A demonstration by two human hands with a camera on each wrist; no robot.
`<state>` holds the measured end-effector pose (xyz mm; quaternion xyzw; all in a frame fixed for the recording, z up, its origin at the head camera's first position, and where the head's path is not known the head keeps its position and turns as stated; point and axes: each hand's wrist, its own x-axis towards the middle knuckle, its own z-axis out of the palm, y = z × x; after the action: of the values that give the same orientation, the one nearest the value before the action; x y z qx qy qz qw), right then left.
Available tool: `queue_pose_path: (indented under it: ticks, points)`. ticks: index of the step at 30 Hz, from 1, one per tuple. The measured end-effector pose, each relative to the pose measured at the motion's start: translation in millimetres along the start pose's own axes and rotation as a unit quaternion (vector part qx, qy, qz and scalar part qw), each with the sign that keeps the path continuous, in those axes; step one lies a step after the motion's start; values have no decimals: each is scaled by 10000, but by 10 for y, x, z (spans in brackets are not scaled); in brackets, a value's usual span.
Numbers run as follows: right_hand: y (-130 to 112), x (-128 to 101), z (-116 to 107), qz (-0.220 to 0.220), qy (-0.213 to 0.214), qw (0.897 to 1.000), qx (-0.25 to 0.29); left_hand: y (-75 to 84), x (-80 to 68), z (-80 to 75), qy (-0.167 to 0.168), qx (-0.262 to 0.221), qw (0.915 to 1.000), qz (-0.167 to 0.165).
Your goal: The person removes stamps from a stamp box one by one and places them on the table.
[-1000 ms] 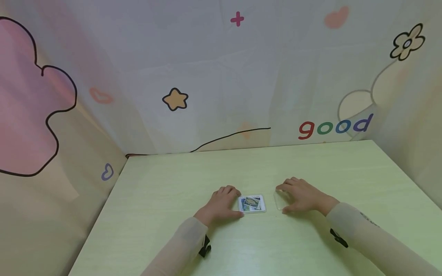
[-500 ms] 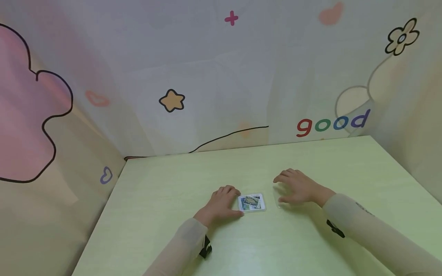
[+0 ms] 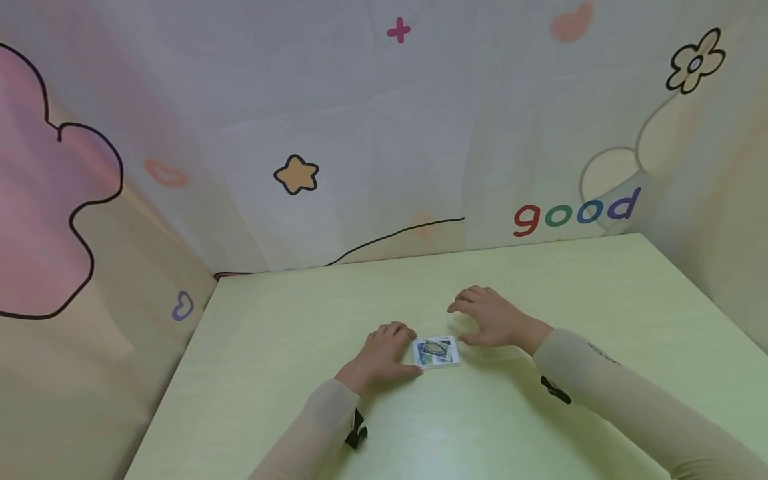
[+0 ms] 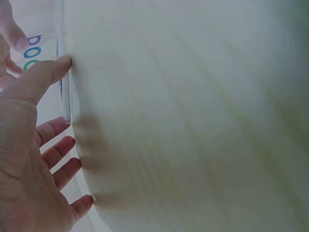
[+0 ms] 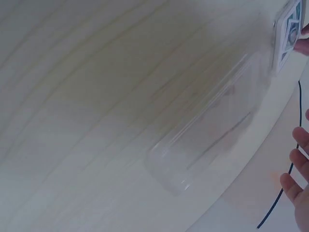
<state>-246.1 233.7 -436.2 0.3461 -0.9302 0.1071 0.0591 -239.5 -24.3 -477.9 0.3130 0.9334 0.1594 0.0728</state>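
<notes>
In the head view a deck of picture cards (image 3: 436, 352) lies flat on the table in a clear plastic box. My left hand (image 3: 384, 353) holds its left end, thumb at the near corner and a fingertip at the far one. In the left wrist view the box's clear edge (image 4: 66, 101) sits between thumb and index finger. Spread over the far right of the deck is my right hand (image 3: 495, 320), its fingers relaxed and gripping nothing. Beside the deck a clear plastic lid (image 5: 207, 125) lies on the table in the right wrist view; it is faint in the head view.
The pale wood table (image 3: 288, 320) meets a printed cloth backdrop (image 3: 372, 133) at its far edge. Cloth also rises at the left and right sides.
The right hand has let go of the clear lid and moved left towards the deck, leaving the lid on the table. The left hand and deck have stayed in place.
</notes>
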Motion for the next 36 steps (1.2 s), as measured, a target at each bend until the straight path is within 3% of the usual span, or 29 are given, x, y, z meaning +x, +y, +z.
queue_pose_path:
  ticks: [6, 11, 23, 36]
  points:
    - [-164, 94, 47, -16, -166, 9999, -19, 4, 2, -12, -51, -52, 10000, 11]
    - [-261, 126, 105, -131, -40, 9999, -16, -18, 10, -8, -45, 2, 10000, -17]
    - [-337, 130, 228, 159, -215, 9996, -11, -23, 4, -6, -94, 14, 9999, -45]
    - [-375, 149, 325, 132, -257, 9990, -351, -20, 3, -6, -100, 55, 9999, -70]
